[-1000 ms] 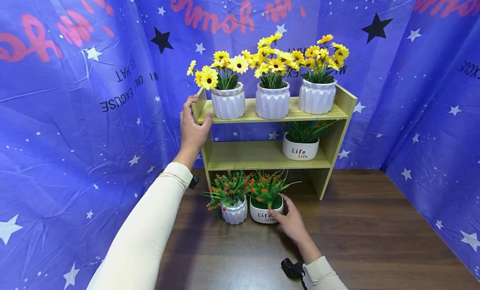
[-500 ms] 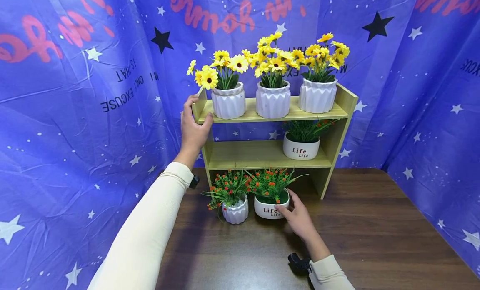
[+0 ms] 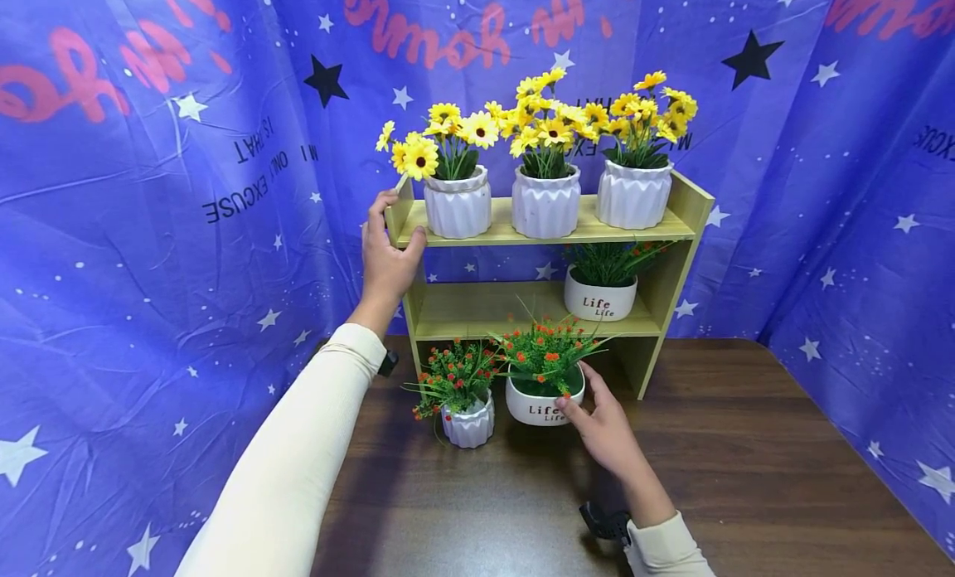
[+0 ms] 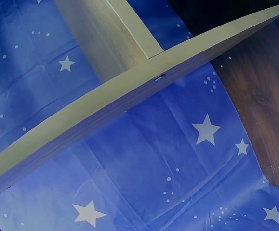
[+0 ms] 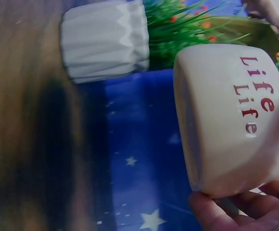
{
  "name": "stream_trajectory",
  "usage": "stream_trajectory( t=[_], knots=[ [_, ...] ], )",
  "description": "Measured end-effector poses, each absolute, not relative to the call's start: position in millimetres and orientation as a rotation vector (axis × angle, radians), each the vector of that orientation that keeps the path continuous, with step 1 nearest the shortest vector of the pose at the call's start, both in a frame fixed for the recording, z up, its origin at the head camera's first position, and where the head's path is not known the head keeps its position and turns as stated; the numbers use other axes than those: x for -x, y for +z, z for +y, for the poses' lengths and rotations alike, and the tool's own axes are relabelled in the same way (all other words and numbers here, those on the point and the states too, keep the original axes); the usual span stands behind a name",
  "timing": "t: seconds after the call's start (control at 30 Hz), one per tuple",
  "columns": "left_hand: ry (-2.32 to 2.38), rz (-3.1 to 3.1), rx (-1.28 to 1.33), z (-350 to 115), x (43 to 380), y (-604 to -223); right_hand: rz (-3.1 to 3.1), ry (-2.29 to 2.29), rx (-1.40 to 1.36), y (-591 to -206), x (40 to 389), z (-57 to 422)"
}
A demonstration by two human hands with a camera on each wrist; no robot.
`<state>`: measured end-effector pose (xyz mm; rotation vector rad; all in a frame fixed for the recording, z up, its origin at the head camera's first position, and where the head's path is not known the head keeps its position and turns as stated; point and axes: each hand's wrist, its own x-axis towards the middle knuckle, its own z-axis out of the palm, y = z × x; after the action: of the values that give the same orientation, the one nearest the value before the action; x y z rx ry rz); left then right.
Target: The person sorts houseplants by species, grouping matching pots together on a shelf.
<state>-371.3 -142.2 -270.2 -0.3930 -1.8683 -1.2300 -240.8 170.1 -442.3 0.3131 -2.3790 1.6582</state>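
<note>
My right hand (image 3: 610, 432) grips the right side of a white oval flower pot (image 3: 531, 409) marked "Life". Its thumb lies on the front, and the other fingers are at the side and underneath in the right wrist view. Green grass with small orange flowers (image 3: 548, 353) fills this pot, which hangs above the table in front of the wooden shelf (image 3: 485, 305). My left hand (image 3: 388, 269) holds the shelf's upper left side panel, thumb at the front edge. On the table, just left of the raised pot, stands a ribbed white pot (image 3: 468, 425) with red-flowered greenery.
Three ribbed white pots with yellow flowers (image 3: 546, 202) line the top board. Another "Life" pot (image 3: 600, 299) stands at the right end of the middle board. A blue star-printed cloth (image 3: 186, 328) hangs behind and beside the brown table (image 3: 746, 469).
My right hand has lifted the "Life" pot off the table, moving it up and slightly right. My left hand stays on the shelf's side.
</note>
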Motion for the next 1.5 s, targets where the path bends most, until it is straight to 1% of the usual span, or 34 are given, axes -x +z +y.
stream_trajectory(
  t=[0.3, 0.43, 0.57, 0.83, 1.2, 1.5],
  knots=[
    [-1.225, -1.872, 0.371, -143, 369, -269, -2.204, 1.754, -0.414, -408, 239, 167],
    [-1.227, -1.877, 0.378, -142, 369, -269, -2.195, 1.727, -0.466, -394, 250, 166],
    [-1.227, -1.872, 0.382, -141, 370, -269, -2.26, 1.668, -0.454, -384, 267, 164],
    [-1.219, -1.875, 0.373, -141, 371, -272, -2.362, 1.667, -0.369, -375, 296, 160],
    [-1.229, -1.861, 0.371, -143, 370, -266, -2.326, 1.805, -0.332, -360, 319, 141],
    [-1.229, -1.899, 0.353, -141, 370, -268, -2.321, 1.74, -0.361, -357, 339, 127]
  ],
)
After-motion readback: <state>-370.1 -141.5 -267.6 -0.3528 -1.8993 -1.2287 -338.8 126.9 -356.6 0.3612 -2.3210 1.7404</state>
